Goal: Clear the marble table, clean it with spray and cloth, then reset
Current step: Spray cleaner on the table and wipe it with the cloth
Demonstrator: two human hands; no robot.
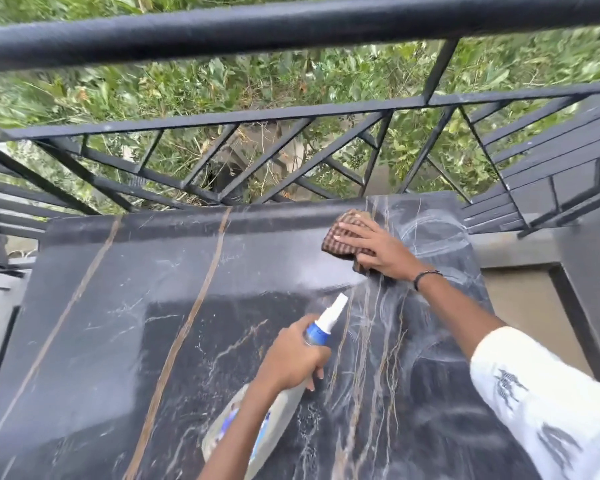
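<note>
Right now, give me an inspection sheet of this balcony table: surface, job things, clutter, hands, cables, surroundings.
Surface: dark marble table with tan veins; pale wipe smears on its right part.
Job's things: checked cloth near the far edge; spray bottle, white nozzle pointing toward the far right.
Clutter: nothing seen on the table.
Hands: left hand grips the bottle; right hand presses flat on the cloth.
Cables: nothing seen.
Surroundings: black metal railing beyond the table, green foliage behind it.
</note>
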